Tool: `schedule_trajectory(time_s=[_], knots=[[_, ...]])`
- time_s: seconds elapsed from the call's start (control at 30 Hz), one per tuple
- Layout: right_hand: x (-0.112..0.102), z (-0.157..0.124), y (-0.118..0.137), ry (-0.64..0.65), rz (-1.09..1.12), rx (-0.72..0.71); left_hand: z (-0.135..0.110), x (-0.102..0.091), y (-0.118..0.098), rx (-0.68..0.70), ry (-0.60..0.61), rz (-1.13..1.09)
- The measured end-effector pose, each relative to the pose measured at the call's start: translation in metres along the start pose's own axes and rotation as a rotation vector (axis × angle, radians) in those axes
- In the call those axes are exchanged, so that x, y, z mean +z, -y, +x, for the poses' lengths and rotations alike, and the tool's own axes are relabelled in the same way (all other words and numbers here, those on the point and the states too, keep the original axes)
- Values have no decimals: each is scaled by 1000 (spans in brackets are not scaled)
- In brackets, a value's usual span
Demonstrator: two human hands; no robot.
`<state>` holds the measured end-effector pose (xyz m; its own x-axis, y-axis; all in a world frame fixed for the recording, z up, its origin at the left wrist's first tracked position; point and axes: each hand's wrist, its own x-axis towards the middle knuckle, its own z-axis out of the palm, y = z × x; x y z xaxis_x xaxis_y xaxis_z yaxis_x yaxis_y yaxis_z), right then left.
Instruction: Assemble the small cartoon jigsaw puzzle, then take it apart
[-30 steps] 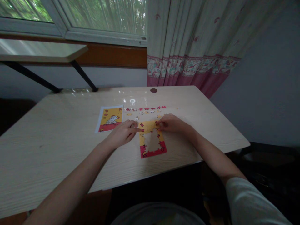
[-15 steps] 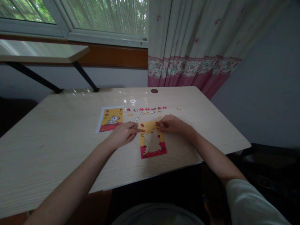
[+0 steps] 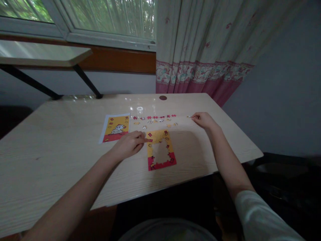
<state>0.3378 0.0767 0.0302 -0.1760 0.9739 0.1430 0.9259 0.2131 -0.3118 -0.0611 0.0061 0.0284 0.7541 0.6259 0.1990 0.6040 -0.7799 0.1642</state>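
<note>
A partly assembled jigsaw puzzle (image 3: pixel 158 135) lies on the table, yellow above and red below, with a gap in its middle where the tabletop shows. My left hand (image 3: pixel 130 144) rests at its left side, index finger stretched onto the puzzle's edge and the other fingers curled, holding nothing. Away to the right, my right hand (image 3: pixel 204 119) has thumb and index finger together at a small whitish puzzle piece (image 3: pixel 188 116). Loose red puzzle pieces (image 3: pixel 155 117) form a row beyond the puzzle, with yellow and white puzzle pieces (image 3: pixel 169 126) nearer.
A printed picture sheet (image 3: pixel 115 129) with a white animal on yellow and red lies left of the loose pieces. At the back left a raised shelf (image 3: pixel 45 53) stands on dark legs on the table (image 3: pixel 62 150). A curtain (image 3: pixel 200 72) hangs behind.
My right hand has left the puzzle's upper right edge and moved right and away to the lone whitish piece. My left hand stays at the puzzle's left edge. The view has shifted slightly.
</note>
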Motion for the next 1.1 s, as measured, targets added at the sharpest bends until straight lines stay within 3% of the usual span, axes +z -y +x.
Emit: schedule_trajectory(time_s=[0.1, 0.27, 0.47, 0.67, 0.77, 1.1], knots=[[1, 1, -13, -55, 24, 54, -1, 0, 1, 2, 4, -3], [9, 6, -10, -26, 40, -15, -1, 1, 1, 1, -8, -24], [21, 9, 4, 7, 19, -86, 0, -1, -1, -10, -7, -31], [31, 7, 41, 35, -15, -245, 0, 0, -1, -8, -22, -22], [33, 7, 51, 46, -52, -257, 0, 1, -1, -2, -19, -21], [31, 6, 44, 16, -38, -272, 1, 1, -2, 3, -7, 6]])
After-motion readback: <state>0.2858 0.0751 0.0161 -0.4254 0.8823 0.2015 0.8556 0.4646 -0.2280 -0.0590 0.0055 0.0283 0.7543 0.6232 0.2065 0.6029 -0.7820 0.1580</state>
